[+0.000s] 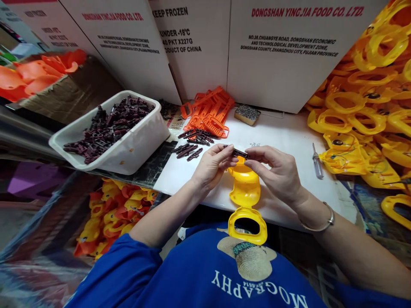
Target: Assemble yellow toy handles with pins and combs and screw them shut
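- Fingers (225, 152) of your left hand (210, 167) pinch one end of a small dark part (240, 153), thumb against fingertips.
- Your right hand (279, 173) has thumb and index finger drawn close together at the other end, so the part bridges both hands, raised over the near side of the table.
- Just below it, a yellow shell (245, 188) lies at the white table's (285, 137) near edge, its ring-shaped end reaching past the edge toward your blue shirt (192, 265).
- Ahead of your left hand, loose dark parts (188, 152) lie in a little cluster, beside a heap of orange pieces (213, 111).
- Near that heap sits a small block with a speckled grey top (247, 114).
- To your right, a screwdriver (317, 162) with a clear handle lies near a big pile of yellow shells (359, 102).
- To your left, a white bin (138, 145) is full of more dark parts.
- Behind everything stand printed white cartons (282, 77); below the table at left, yellow and orange pieces (118, 205) are heaped.
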Action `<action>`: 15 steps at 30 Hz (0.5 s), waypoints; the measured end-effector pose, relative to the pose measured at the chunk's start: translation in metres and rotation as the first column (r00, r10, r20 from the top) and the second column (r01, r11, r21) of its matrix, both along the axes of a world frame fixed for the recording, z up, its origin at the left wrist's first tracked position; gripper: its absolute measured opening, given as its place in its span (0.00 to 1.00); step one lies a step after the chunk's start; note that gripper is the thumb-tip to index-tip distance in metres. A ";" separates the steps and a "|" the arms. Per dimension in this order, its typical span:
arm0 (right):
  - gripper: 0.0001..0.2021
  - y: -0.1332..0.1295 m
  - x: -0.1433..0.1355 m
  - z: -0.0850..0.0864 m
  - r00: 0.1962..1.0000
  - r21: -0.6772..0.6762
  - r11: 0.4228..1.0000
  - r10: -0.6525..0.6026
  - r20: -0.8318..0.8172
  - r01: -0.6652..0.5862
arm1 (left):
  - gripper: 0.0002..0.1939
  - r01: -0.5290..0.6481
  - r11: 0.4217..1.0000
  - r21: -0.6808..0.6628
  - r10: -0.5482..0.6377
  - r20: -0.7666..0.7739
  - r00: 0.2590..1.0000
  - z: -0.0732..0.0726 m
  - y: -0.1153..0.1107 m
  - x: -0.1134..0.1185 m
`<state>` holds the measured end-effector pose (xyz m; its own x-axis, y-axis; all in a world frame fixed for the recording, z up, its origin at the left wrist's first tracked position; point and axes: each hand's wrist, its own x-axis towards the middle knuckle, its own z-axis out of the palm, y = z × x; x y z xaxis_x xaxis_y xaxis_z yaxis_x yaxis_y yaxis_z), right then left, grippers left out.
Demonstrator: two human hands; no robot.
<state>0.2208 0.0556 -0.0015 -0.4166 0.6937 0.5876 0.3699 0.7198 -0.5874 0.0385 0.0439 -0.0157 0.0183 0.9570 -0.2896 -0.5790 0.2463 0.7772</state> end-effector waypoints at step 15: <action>0.12 0.053 -0.003 0.010 0.808 0.342 0.919 -0.046 0.587 -0.197 | 0.38 0.356 0.834 0.421 0.315 -0.894 0.319 -0.057 -0.010 -0.013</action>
<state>0.2174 0.1086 0.0084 -0.7994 0.4262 0.4235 0.4836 0.8747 0.0324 0.0255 0.0334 -0.0728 0.0925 0.9352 0.3418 0.5853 -0.3287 0.7412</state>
